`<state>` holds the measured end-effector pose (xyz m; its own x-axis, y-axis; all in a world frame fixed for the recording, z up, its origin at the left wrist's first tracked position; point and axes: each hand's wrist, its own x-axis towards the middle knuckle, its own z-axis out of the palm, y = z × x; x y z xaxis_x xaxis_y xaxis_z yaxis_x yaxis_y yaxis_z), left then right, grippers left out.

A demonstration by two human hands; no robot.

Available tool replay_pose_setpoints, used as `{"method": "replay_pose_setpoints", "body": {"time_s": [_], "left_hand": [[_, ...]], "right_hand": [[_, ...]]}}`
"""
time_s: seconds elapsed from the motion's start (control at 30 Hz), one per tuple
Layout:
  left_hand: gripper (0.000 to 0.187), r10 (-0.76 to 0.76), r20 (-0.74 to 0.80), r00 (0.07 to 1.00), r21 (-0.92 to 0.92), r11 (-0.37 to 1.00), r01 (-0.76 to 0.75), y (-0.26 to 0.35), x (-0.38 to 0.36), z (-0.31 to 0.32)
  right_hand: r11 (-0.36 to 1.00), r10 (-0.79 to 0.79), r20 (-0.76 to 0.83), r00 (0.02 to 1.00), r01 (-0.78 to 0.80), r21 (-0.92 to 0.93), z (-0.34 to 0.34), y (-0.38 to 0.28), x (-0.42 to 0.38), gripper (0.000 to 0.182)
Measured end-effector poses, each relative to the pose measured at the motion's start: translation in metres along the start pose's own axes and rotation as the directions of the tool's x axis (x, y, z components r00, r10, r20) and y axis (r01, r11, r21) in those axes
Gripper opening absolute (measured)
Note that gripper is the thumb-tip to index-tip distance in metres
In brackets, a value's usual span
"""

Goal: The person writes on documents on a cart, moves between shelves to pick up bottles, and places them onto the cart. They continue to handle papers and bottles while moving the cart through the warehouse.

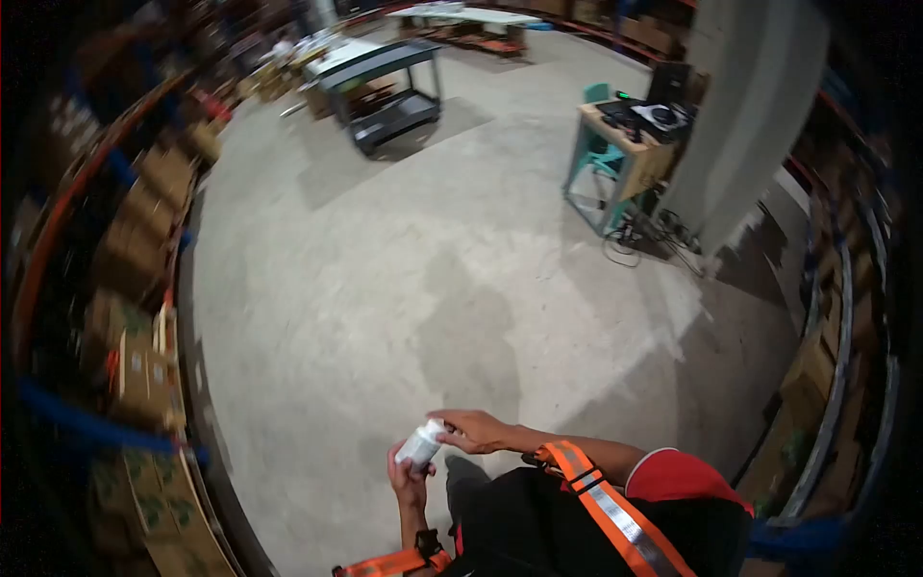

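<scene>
Boxes line the shelves at the left. The left hand grips a white bottle from below, fingers wrapped round its base. The right hand lies over the bottle's top, fingers curled on the cap. Farther right, across the floor, stands a desk.

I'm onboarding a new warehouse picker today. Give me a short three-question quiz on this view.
1. True or false: both hands touch the white bottle.
2. Which hand grips the bottle from below? A left, B right.
3. What stands on the concrete floor at the far end, near the top of the view?

Key: 1 true, the right hand rests on its top. 2 A. 3 A grey cart.
</scene>
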<state>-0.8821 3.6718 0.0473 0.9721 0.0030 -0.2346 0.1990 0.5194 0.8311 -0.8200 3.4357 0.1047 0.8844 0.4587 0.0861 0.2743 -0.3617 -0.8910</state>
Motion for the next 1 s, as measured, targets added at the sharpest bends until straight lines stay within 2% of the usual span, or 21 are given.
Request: {"method": "replay_pose_setpoints", "body": {"time_s": [0.03, 0.07, 0.1, 0.17, 0.23, 0.3, 0.33, 0.4, 0.5, 0.53, 0.6, 0.67, 0.7, 0.77, 0.87, 0.9, 0.93, 0.97, 1.0], "left_hand": [[0.054, -0.106, 0.149, 0.983, -0.029, 0.993, 0.111, 0.006, 0.052, 0.051], [0.056, -0.203, 0.290, 0.935, -0.046, 0.973, 0.225, 0.014, 0.099, 0.096], [0.058, -0.348, 0.444, 0.826, 0.016, 0.925, 0.381, 0.017, 0.145, 0.119], [0.058, -0.502, 0.592, 0.630, 0.154, 0.838, 0.523, 0.000, 0.237, 0.193], [0.054, -0.609, 0.642, 0.466, 0.303, 0.760, 0.575, -0.019, 0.321, 0.275], [0.054, -0.677, 0.647, 0.351, 0.503, 0.724, 0.472, -0.045, 0.401, 0.345], [0.056, -0.675, 0.655, 0.339, 0.585, 0.737, 0.338, -0.048, 0.441, 0.380], [0.059, -0.680, 0.665, 0.310, 0.694, 0.715, 0.080, -0.052, 0.498, 0.451], [0.064, -0.435, 0.853, 0.288, 0.512, 0.806, -0.297, -0.070, 0.575, 0.540], [0.066, -0.395, 0.890, 0.227, 0.456, 0.779, -0.430, -0.056, 0.597, 0.580], [0.068, -0.394, 0.914, 0.098, 0.340, 0.612, -0.714, -0.066, 0.660, 0.634], [0.071, -0.390, 0.920, -0.033, 0.154, 0.440, -0.885, -0.098, 0.734, 0.677], [0.069, -0.436, 0.899, -0.049, 0.140, 0.391, -0.910, -0.105, 0.769, 0.705], [0.069, -0.420, 0.906, -0.062, 0.093, 0.341, -0.935, -0.133, 0.846, 0.755], [0.075, -0.351, 0.929, 0.116, 0.257, 0.389, -0.885, -0.168, 0.962, 0.823], [0.077, -0.378, 0.899, 0.222, 0.369, 0.378, -0.849, -0.163, 0.995, 0.858], [0.076, -0.399, 0.876, 0.270, 0.437, 0.422, -0.794, -0.153, 1.031, 0.900], [0.074, -0.432, 0.846, 0.313, 0.504, 0.459, -0.732, -0.138, 1.064, 0.938], [0.073, -0.402, 0.857, 0.323, 0.504, 0.517, -0.692, -0.125, 1.097, 0.972]], "right_hand": [[0.998, -0.059, -0.159, 0.986, 0.058, -0.011, -0.040, 0.017, 0.013, 0.049], [0.995, -0.095, -0.258, 0.961, 0.081, -0.065, -0.081, 0.032, 0.026, 0.041], [0.989, -0.120, -0.310, 0.943, 0.085, -0.125, -0.115, 0.045, 0.037, 0.038], [0.963, -0.195, -0.397, 0.897, 0.099, -0.250, -0.201, 0.092, 0.062, 0.033], [0.967, -0.157, -0.518, 0.841, 0.024, -0.254, -0.285, 0.134, 0.087, 0.031], [0.940, 0.155, -0.472, 0.868, -0.277, -0.201, -0.369, 0.161, 0.113, 0.037], [0.914, 0.222, -0.465, 0.857, -0.348, -0.206, -0.406, 0.184, 0.125, 0.045], [0.870, 0.330, -0.543, 0.773, -0.472, -0.143, -0.467, 0.202, 0.150, 0.046], [0.804, 0.473, -0.643, 0.602, -0.594, 0.035, -0.557, 0.220, 0.175, 0.055], [0.802, 0.482, -0.683, 0.548, -0.590, 0.092, -0.576, 0.234, 0.184, 0.053], [0.792, 0.513, -0.748, 0.421, -0.568, 0.224, -0.618, 0.271, 0.204, 0.053], [0.754, 0.582, -0.756, 0.300, -0.547, 0.363, -0.663, 0.319, 0.233, 0.058], [0.753, 0.593, -0.760, 0.264, -0.517, 0.408, -0.686, 0.353, 0.249, 0.058], [0.707, 0.645, -0.723, 0.246, -0.550, 0.444, -0.752, 0.417, 0.290, 0.060], [0.746, 0.601, -0.690, 0.405, -0.594, 0.301, -0.885, 0.492, 0.365, 0.057], [0.740, 0.559, -0.659, 0.503, -0.661, 0.123, -0.943, 0.493, 0.395, 0.051], [0.739, 0.539, -0.654, 0.531, -0.670, 0.065, -0.992, 0.510, 0.425, 0.045], [0.814, 0.405, -0.709, 0.577, -0.581, -0.008, -1.039, 0.515, 0.455, 0.041], [0.873, 0.308, -0.708, 0.636, -0.485, -0.056, -1.093, 0.512, 0.484, 0.035]]}}
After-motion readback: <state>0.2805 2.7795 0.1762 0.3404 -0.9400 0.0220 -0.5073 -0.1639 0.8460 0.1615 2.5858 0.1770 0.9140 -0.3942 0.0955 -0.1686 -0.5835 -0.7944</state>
